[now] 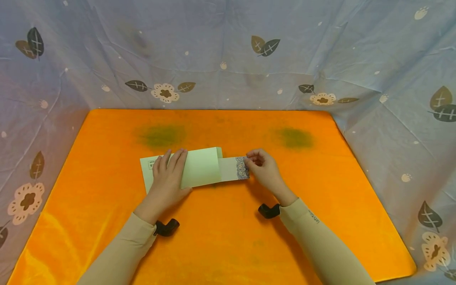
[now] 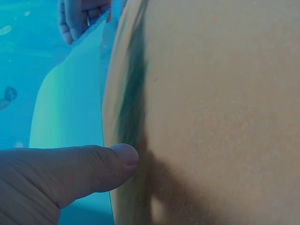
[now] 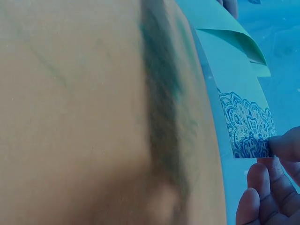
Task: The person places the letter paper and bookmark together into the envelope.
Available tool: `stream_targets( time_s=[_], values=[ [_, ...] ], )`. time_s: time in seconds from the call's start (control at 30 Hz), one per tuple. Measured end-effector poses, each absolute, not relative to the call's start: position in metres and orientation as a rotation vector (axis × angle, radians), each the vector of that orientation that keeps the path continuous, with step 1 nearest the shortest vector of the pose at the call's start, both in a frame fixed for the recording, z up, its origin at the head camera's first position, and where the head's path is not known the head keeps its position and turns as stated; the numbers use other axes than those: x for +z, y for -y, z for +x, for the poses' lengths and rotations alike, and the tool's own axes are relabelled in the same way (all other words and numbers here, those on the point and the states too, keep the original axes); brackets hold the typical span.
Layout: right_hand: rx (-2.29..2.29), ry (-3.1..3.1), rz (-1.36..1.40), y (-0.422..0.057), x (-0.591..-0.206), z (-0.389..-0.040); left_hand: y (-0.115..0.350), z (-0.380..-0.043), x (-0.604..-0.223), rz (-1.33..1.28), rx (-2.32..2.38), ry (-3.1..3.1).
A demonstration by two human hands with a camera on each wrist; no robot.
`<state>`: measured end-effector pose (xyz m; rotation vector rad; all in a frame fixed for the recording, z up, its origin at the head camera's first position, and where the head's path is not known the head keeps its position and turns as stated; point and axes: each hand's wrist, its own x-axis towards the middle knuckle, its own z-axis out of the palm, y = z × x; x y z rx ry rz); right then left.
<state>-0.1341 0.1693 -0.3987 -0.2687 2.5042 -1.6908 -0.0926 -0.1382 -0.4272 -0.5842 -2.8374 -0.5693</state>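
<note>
A pale green envelope lies on the orange cloth, its opening facing right. My left hand rests on it with the fingers laid across the paper. The left thumb reaches over the envelope's near edge. A white card with a blue lace-like pattern at its outer end sticks out of the envelope's opening; the rest of it is hidden inside. My right hand pinches the card's patterned end between thumb and fingers, seen closely in the right wrist view, where the envelope's mouth gapes slightly.
An orange cloth covers the table, with two dark greenish patches towards the back. A grey-blue curtain with leaf and flower prints surrounds the back and sides. Black wrist devices sit by both cuffs.
</note>
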Motion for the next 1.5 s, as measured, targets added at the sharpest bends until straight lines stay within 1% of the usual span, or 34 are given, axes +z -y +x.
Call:
stream_targets(
  time_s=[0.13,0.37,0.47,0.83,1.5],
  values=[
    [-1.668,-2.516,-0.262,-0.163,-0.383,-0.127,0.137,-0.092,-0.427,-0.583,-0.575,2.845],
    [-1.709,-2.499,-0.249,-0.165,-0.410,-0.140,0.135,-0.093,-0.427,-0.579,-0.579,2.853],
    [-1.703,-2.509,-0.256,-0.163,-0.414,-0.141,0.135,-0.093,-0.427,-0.574,-0.579,2.859],
    [-1.645,-2.525,-0.298,-0.154,-0.416,-0.139,0.134,-0.093,-0.425,-0.571,-0.578,2.858],
    [-1.693,-2.492,-0.362,-0.138,-0.419,-0.136,0.129,-0.092,-0.424,-0.573,-0.600,2.879]
  ],
)
